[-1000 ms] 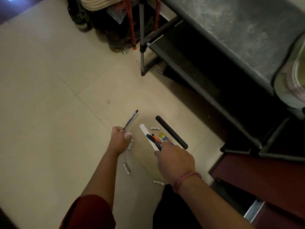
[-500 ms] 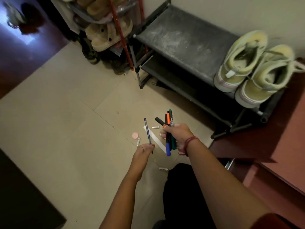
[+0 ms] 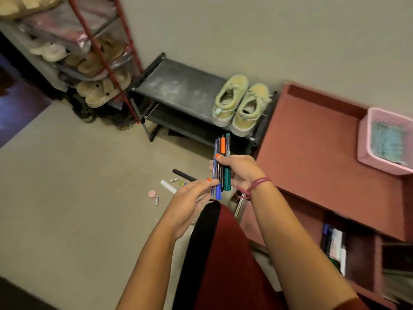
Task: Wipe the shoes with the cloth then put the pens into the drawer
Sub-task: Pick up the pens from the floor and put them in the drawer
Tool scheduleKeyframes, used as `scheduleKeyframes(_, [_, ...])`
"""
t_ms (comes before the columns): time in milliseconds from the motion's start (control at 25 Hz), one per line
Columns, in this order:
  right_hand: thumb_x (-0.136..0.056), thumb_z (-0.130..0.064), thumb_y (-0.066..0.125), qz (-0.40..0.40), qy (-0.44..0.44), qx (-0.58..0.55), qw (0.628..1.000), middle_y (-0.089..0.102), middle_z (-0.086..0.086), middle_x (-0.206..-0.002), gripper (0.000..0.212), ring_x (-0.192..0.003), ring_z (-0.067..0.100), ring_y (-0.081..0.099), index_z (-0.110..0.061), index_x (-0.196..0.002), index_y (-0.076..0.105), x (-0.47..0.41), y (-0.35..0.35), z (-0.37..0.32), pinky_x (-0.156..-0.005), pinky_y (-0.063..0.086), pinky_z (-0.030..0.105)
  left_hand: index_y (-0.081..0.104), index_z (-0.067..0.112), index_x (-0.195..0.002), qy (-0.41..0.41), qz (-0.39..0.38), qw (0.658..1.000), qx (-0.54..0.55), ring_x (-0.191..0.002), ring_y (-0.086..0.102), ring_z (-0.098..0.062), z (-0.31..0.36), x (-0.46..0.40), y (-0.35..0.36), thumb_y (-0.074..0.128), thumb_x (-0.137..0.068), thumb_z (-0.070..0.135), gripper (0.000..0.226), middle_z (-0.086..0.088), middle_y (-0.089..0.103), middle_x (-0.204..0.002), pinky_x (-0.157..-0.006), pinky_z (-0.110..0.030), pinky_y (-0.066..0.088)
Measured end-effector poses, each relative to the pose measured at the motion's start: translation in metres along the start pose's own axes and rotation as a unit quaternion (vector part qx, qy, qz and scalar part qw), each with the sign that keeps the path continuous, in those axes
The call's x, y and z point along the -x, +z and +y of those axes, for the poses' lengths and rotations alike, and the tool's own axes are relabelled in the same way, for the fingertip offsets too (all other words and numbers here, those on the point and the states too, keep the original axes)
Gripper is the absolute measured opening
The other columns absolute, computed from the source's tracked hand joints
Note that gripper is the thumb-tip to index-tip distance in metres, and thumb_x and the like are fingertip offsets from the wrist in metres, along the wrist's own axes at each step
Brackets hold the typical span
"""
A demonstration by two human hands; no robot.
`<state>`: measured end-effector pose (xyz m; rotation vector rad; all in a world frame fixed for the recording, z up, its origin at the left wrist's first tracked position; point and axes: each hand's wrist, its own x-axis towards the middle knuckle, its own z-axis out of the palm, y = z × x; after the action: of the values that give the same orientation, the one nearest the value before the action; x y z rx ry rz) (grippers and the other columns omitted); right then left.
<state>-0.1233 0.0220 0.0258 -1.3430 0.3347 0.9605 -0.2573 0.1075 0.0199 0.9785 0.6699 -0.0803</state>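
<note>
My right hand (image 3: 240, 172) is shut on a bundle of pens (image 3: 222, 153), held upright in front of me; orange, teal, dark and blue barrels show. My left hand (image 3: 190, 202) touches the lower end of the thin blue pen in that bundle with its fingertips. A pair of pale yellow-green shoes (image 3: 240, 104) stands on the top shelf of a low black rack (image 3: 178, 86) against the wall. A red-brown cabinet (image 3: 317, 153) is at my right, with a drawer handle (image 3: 240, 206) just below my right wrist. No cloth is visible.
On the tiled floor lie a black stick (image 3: 183, 174), a white stick (image 3: 168, 186), a pink disc (image 3: 152, 193) and small batteries (image 3: 156, 199). A pink basket (image 3: 384, 139) sits on the cabinet. A taller rack of sandals (image 3: 98, 86) stands at the left.
I have risen and the view has lifted from the floor. The blue pen from my left hand has joined the bundle in my right hand, which rose toward the cabinet.
</note>
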Motion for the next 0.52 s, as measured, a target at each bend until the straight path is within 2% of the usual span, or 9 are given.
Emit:
scheduleKeyframes(160, [-0.092, -0.005, 0.056, -0.010, -0.023, -0.065, 0.998, 0.070, 0.013, -0.094, 0.016, -0.082, 0.019, 0.069, 0.003, -0.105, 0.058, 0.054, -0.057, -0.009, -0.068, 0.060, 0.032, 0.069, -0.002, -0.106, -0.005, -0.065, 0.997, -0.046, -0.098, 0.067, -0.008, -0.002, 0.029, 0.064, 0.055, -0.093, 0.012, 0.024, -0.008, 0.073, -0.105, -0.094, -0.021, 0.050])
scheduleKeyframes(280, [-0.092, -0.005, 0.055, 0.019, -0.043, -0.097, 0.994, 0.070, 0.012, -0.096, 0.022, -0.085, 0.018, 0.068, 0.004, -0.112, 0.057, 0.088, -0.098, -0.004, -0.069, 0.059, 0.034, 0.071, 0.007, -0.098, -0.014, -0.104, 0.986, -0.129, -0.095, 0.069, -0.009, -0.017, 0.039, 0.103, 0.057, -0.094, 0.017, 0.017, -0.005, 0.075, -0.098, -0.088, -0.021, 0.051])
scheduleKeyframes(440, [-0.094, -0.004, 0.053, 0.044, -0.039, -0.142, 0.988, 0.068, 0.011, -0.095, 0.017, -0.083, 0.019, 0.066, 0.005, -0.106, 0.058, 0.121, -0.151, 0.016, -0.064, 0.059, 0.030, 0.063, 0.005, -0.097, -0.024, -0.071, 0.984, -0.164, -0.091, 0.071, -0.020, -0.058, 0.030, 0.150, 0.063, -0.091, 0.016, 0.012, -0.013, 0.073, -0.097, -0.088, -0.036, 0.056])
scheduleKeyframes(520, [-0.093, -0.004, 0.052, 0.061, -0.041, -0.163, 0.984, 0.067, 0.012, -0.096, 0.017, -0.083, 0.019, 0.065, 0.005, -0.106, 0.058, 0.127, -0.175, 0.029, -0.064, 0.059, 0.030, 0.066, 0.002, -0.097, -0.044, -0.091, 0.978, -0.180, -0.087, 0.072, -0.023, -0.083, 0.026, 0.168, 0.066, -0.089, 0.014, 0.014, -0.015, 0.073, -0.096, -0.082, -0.035, 0.058])
